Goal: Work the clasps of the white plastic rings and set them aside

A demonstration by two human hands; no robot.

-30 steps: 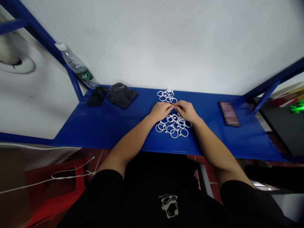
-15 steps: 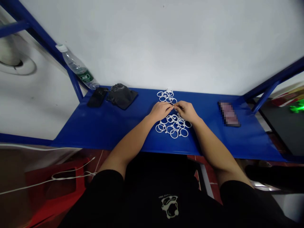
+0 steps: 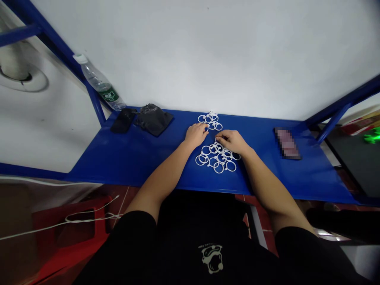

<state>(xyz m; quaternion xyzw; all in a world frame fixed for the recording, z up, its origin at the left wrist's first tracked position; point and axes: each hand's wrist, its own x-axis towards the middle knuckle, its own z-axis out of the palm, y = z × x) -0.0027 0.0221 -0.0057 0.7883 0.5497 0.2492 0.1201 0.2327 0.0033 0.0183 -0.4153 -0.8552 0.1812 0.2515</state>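
Observation:
On the blue shelf [image 3: 133, 158] lie two groups of white plastic rings: a near pile [image 3: 216, 158] with several rings and a smaller far pile [image 3: 210, 120] by the wall. My left hand [image 3: 196, 134] reaches toward the far pile, fingers curled, its fingertips at a ring on that pile's left edge. My right hand [image 3: 233, 141] rests at the top of the near pile, fingers bent and touching the rings there. Whether it grips one is hidden.
A clear water bottle [image 3: 99, 85] leans against the blue frame post at the back left. A black phone [image 3: 123, 120] and a dark pouch [image 3: 153, 118] lie beside it. Another phone [image 3: 286, 142] lies at the right. A red stool [image 3: 71, 233] with a white cable stands below left.
My hands were pinched together over the near pile. Now they are apart: the left has moved up to the far pile, the right has dropped onto the near pile.

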